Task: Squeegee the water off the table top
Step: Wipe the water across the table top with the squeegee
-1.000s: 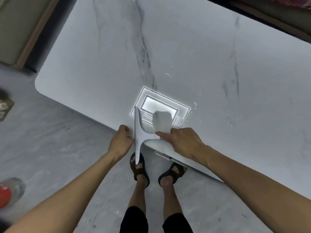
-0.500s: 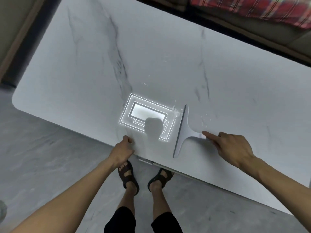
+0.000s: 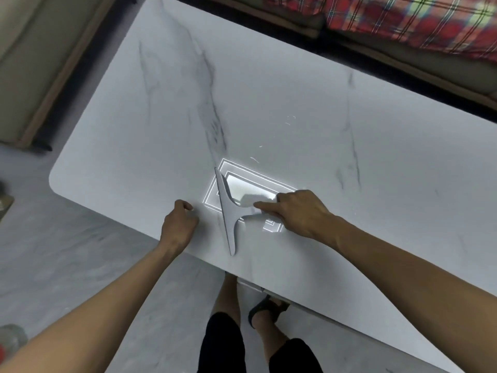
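Observation:
A white marble table top (image 3: 269,109) fills the middle of the view. A pale grey T-shaped squeegee (image 3: 228,211) lies blade-down on it near the front edge, its long blade pointing away from me. My right hand (image 3: 295,211) grips its handle, index finger stretched along it. My left hand (image 3: 178,224) rests curled on the table's front edge, just left of the blade, holding nothing. Thin streaks and drops of water (image 3: 269,141) glint behind and to the right of the squeegee. A bright rectangular light reflection (image 3: 250,189) lies under the blade.
A sofa with a red plaid cloth (image 3: 403,20) runs along the table's far side. A beige upholstered seat (image 3: 32,63) stands at the left. A clear container with a red part (image 3: 10,340) sits on the grey floor at lower left. My sandalled feet (image 3: 266,308) stand under the front edge.
My right hand has dragged the squeegee leftward, from right of the light reflection onto its left part. My left hand stays on the table edge. The view has shifted, showing more sofa.

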`<control>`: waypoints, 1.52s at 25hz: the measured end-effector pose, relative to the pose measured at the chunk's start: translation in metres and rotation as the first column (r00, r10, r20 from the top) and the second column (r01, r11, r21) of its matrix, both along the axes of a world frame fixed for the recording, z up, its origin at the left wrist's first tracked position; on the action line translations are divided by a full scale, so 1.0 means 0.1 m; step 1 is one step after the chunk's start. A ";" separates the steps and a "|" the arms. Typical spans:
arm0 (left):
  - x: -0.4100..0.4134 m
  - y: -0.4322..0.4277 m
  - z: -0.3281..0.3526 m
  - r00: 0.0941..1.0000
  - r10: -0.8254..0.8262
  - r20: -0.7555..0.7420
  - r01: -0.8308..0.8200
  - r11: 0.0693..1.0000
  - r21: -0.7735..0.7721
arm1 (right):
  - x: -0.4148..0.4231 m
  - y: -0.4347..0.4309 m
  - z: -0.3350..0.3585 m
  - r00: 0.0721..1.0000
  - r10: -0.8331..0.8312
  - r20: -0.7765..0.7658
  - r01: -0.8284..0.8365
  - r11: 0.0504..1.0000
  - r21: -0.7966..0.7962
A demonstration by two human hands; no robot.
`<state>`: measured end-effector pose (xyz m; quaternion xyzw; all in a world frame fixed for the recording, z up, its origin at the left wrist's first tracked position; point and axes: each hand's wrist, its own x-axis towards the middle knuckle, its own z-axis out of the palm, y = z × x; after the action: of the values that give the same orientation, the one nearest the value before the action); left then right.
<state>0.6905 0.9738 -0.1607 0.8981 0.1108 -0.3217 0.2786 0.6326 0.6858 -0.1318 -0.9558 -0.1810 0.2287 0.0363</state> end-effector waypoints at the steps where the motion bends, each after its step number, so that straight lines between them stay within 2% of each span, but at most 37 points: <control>1: 0.15 -0.02 -0.04 1.000 -0.007 -0.015 0.007 1.000 -0.004 | 0.18 0.03 -0.06 1.000 0.003 -0.001 -0.003 1.000 -0.007; 5: 0.67 -0.24 -0.21 0.993 -0.079 -0.088 0.078 0.997 -0.012 | 0.65 -0.19 -0.19 0.997 -0.077 -0.013 0.078 0.997 0.009; 8: 0.94 -0.47 -0.27 0.977 -0.202 -0.069 0.199 0.979 -0.040 | 0.65 -0.59 -0.15 0.966 -0.255 -0.031 0.256 0.966 0.027; 13: 1.16 -0.94 -0.28 0.948 -0.313 -0.049 0.309 0.948 -0.078 | 0.13 -1.33 0.05 0.829 -0.559 -0.010 0.553 0.823 -0.129; 17: 1.21 -1.30 -0.28 0.943 -0.330 -0.050 0.325 0.941 -0.095 | -0.08 -1.66 0.40 0.749 -0.662 0.023 0.648 0.726 -0.231; 19: 1.22 -1.40 -0.31 0.921 -0.387 -0.033 0.382 0.918 -0.111 | 0.20 -1.66 0.46 0.707 -0.706 0.033 0.701 0.694 -0.165; 21: 1.22 -1.51 -0.39 0.864 -0.502 -0.032 0.498 0.862 -0.091 | 0.72 -1.68 0.37 0.640 -0.767 0.046 0.768 0.640 -0.033; 24: 1.23 -1.63 -0.51 0.779 -0.616 -0.120 0.617 0.786 -0.031 | 1.65 -1.69 0.10 0.549 -0.836 -0.005 0.832 0.546 0.099; 26: 1.24 -1.67 -0.53 0.762 -0.627 -0.164 0.635 0.773 -0.004 | 2.06 -1.67 -0.06 0.521 -0.852 -0.041 0.849 0.513 0.129; 29: 1.26 -1.72 -0.50 0.758 -0.615 -0.217 0.630 0.777 0.000 | 2.03 -1.62 -0.22 0.560 -0.825 -0.076 0.826 0.550 0.119; 33: 1.31 -1.84 -0.41 0.786 -0.564 -0.253 0.586 0.810 0.014 | 1.13 -1.67 -0.08 0.619 -0.777 -0.112 0.785 0.616 0.066; 36: 1.28 -1.89 -0.37 0.810 -0.546 -0.213 0.567 0.822 0.049 | 0.42 -1.82 0.26 0.675 -0.717 -0.175 0.717 0.693 -0.075; 38: 1.25 -1.94 -0.36 0.822 -0.557 -0.115 0.565 0.823 0.053 | 0.33 -1.96 0.43 0.672 -0.717 -0.186 0.717 0.693 -0.078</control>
<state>0.8159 0.7799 -0.1966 0.8857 -0.1317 -0.4264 0.1275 0.6656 0.4897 -0.0883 -0.9217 0.2128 0.2916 0.1420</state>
